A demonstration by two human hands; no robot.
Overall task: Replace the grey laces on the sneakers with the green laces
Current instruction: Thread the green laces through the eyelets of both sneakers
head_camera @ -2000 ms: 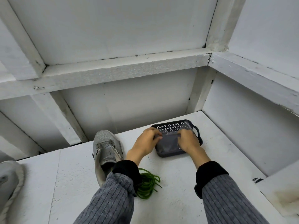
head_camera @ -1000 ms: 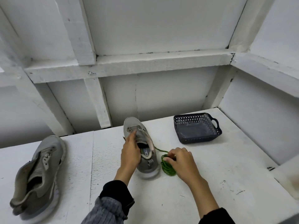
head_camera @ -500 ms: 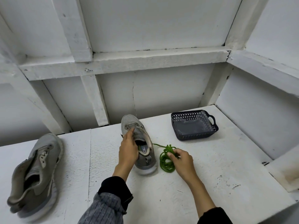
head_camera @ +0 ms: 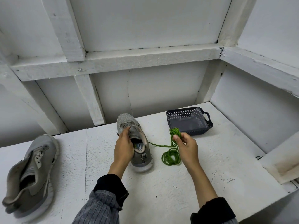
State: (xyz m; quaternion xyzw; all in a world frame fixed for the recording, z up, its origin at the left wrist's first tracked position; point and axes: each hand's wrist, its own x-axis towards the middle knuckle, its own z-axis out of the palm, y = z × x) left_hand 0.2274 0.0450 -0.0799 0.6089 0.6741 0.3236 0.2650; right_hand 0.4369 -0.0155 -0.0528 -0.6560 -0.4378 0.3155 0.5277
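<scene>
Pinching a bunch of the green laces (head_camera: 174,132) between thumb and fingertips, the right hand (head_camera: 186,145) lifts them above the table (head_camera: 210,167), while the rest of the coil lies just right of the middle sneaker (head_camera: 135,141) and one strand runs across to that shoe. The left hand (head_camera: 123,147) steadies this sneaker, fingers curled over its tongue and collar, so both grips are closed on something. No lace shows in its eyelets, so the grey laces seem already out. A second sneaker (head_camera: 30,170) lies on its side well to the left of the middle sneaker, also with bare eyelets as far as I can tell. A dark basket (head_camera: 203,126) sits to the right of the middle sneaker, beyond the laces; what it holds is unclear.

Trouble could come from the coil: lifted as a bunch, its loops may knot or snag, and a sharp pull on the strand could drag the light shoe sideways unless the left hand holds firm. Picking up both laces together would also make a free end harder to find.

Printed on the insole, only the letters "ORY FOA" can be read; the rest is hidden.
</scene>
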